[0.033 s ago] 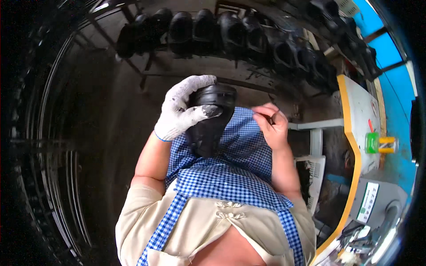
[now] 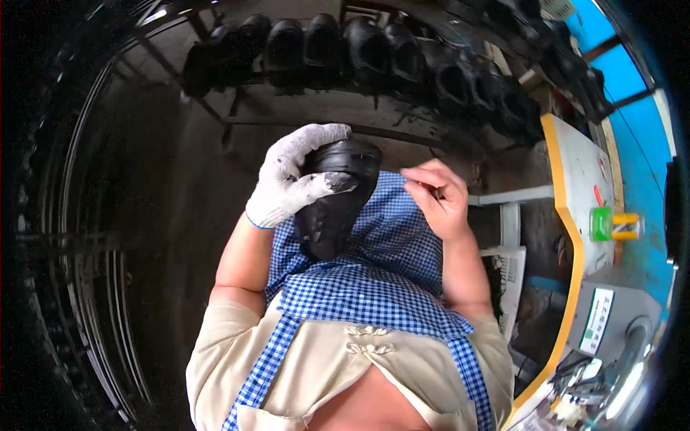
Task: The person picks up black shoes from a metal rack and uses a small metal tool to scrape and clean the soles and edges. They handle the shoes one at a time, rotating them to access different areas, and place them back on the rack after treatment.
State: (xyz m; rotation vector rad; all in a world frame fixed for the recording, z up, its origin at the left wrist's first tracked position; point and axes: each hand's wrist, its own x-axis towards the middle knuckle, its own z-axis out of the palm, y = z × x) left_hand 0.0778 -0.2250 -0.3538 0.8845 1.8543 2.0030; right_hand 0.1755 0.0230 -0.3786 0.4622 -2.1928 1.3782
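In my left hand (image 2: 287, 176), which wears a white knit glove with dark smudges, is a black shoe (image 2: 334, 208). Fingers and thumb clasp its heel end, while the toe points down toward my lap. Bare, my right hand (image 2: 442, 197) hovers a short way right of the shoe, apart from it. Its fingertips are drawn together in a pinch, and whatever they hold, if anything, is too small to make out. Below both hands spreads my blue checked apron (image 2: 374, 291).
A rack of several black shoes (image 2: 323, 47) runs across the far side. On the right stands a white table with a yellow edge (image 2: 575, 237), bearing a green and yellow container (image 2: 614, 224) and a grey machine (image 2: 622, 305). A white crate (image 2: 510, 284) sits beneath it.
The shoe's toe has swung slightly left and toward me. My right hand has shifted a little to the left, fingers still pinched. The whole view has moved slightly.
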